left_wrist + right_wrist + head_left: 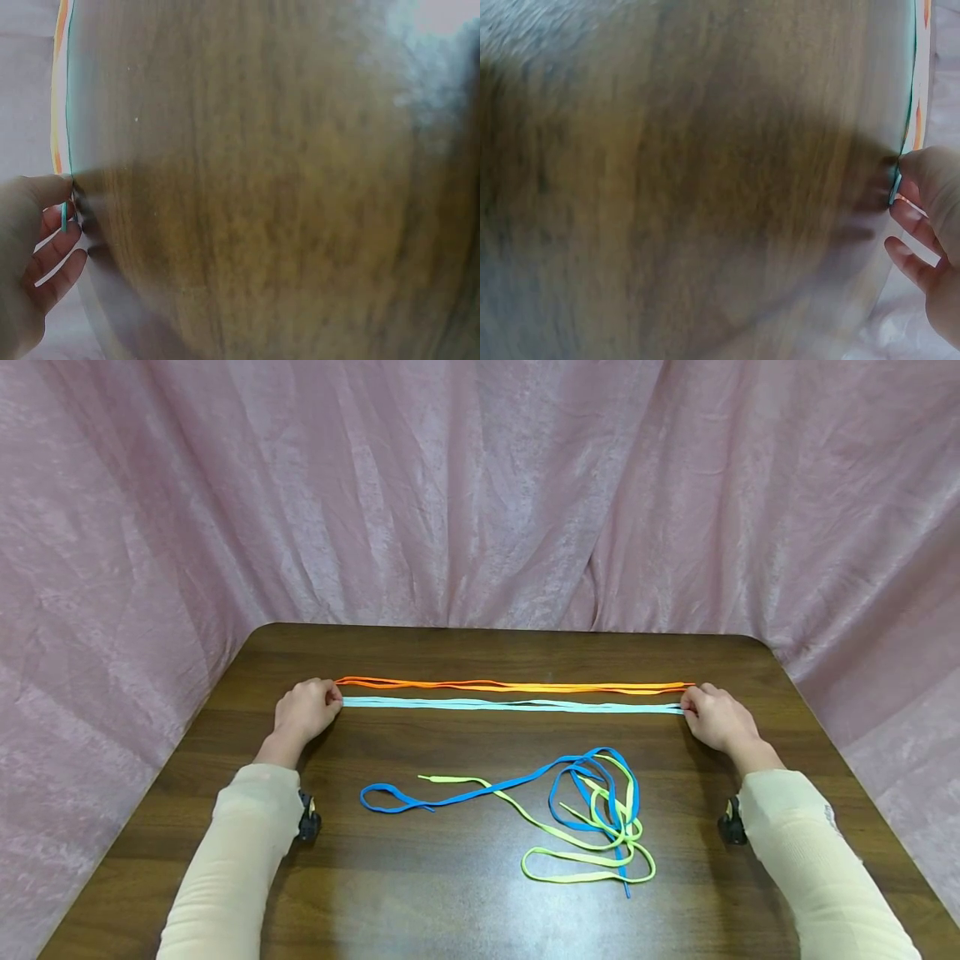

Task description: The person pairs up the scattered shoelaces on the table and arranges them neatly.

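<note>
A pale blue shoelace [510, 705], laid in several side-by-side strands, runs straight across the table from one hand to the other. My left hand [303, 710] pinches its left end between thumb and fingers. In the left wrist view a short pale blue tip [64, 217] sticks out past the thumb. At the other end, my right hand [720, 718] pinches the lace the same way, its lower fingers spread a little in the right wrist view. Just behind and parallel lies an orange shoelace [510, 686], also in several strands, its ends right beside both hands.
Nearer on the brown wooden table [420, 893], a blue shoelace [525, 777] and a yellow-green shoelace [570, 880] lie loosely tangled, right of the middle. A pink curtain [450, 493] hangs behind the table's far edge and along its sides.
</note>
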### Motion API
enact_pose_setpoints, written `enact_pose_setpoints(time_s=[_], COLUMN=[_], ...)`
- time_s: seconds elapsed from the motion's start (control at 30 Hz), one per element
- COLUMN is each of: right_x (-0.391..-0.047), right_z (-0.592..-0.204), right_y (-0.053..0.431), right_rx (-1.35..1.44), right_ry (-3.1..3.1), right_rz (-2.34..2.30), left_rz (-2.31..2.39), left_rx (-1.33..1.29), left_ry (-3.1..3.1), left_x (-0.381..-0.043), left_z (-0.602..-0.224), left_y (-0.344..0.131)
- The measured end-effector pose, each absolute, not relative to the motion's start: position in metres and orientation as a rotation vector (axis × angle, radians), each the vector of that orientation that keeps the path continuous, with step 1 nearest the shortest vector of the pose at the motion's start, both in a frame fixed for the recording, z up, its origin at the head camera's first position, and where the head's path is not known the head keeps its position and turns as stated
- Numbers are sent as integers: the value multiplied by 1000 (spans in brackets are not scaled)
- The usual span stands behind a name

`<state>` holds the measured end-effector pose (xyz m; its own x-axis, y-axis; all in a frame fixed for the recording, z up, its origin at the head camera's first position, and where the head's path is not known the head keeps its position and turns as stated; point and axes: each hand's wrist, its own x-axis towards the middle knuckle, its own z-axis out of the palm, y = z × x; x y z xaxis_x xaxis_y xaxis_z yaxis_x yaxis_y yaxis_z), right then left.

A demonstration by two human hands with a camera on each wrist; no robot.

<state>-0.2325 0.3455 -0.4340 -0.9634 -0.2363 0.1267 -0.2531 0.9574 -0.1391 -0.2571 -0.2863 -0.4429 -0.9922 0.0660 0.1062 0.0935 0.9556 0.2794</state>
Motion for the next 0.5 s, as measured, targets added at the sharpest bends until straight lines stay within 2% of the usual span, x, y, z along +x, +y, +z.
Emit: enact_pose_setpoints(time_s=[0.5], right_x=[-223], right_z=[-431], right_y=[345], right_rx=[489], right_ry=[-2888], right_rz=[230], left_rz=[-417], left_rx=[-175], left_ry=[-2974], left_x=[-248], left_z=[-434], left_y=[-297])
